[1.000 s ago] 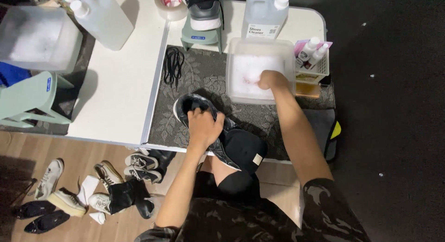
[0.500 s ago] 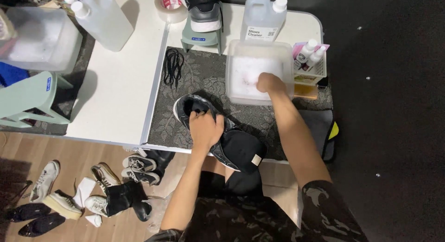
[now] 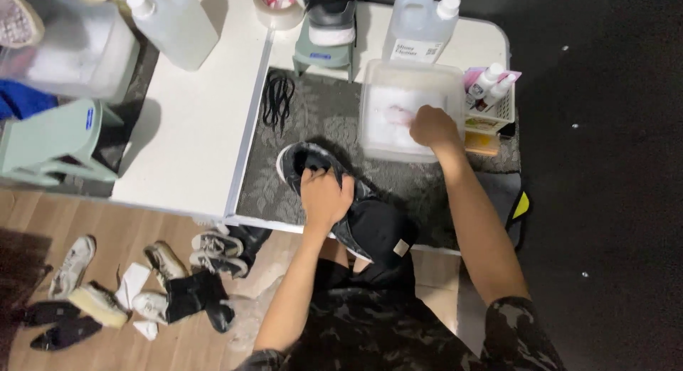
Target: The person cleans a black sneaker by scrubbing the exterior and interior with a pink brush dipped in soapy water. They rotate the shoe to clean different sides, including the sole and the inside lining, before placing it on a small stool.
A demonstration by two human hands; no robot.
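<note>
Head view, the only one I have. My left hand (image 3: pixel 326 197) sits at centre frame, closed over the collar of a dark sneaker (image 3: pixel 304 161) that lies on the grey patterned mat (image 3: pixel 316 115), its toe towards the upper left. The grip is firm, fingers curled round the shoe's opening.

My right hand (image 3: pixel 432 127) is up and to the right of it, reaching over the near rim of a clear plastic tub (image 3: pixel 377 93) that holds foamy water. The fingers are bunched narrow, as if round something small; I cannot tell what, if anything, they hold.

A dark cap (image 3: pixel 376 230) rests on my lap at the table's near edge, just below the left hand.

Noted about the work area: black laces (image 3: pixel 277 99) on the mat left of the tub; a large clear jug with a white cap (image 3: pixel 420 26) behind the tub; a roll of tape (image 3: pixel 279 7) at top centre; a small basket of bottles (image 3: pixel 492 93) right of the tub. Loose shoes (image 3: pixel 213 244) lie on the wooden floor at lower left.
</note>
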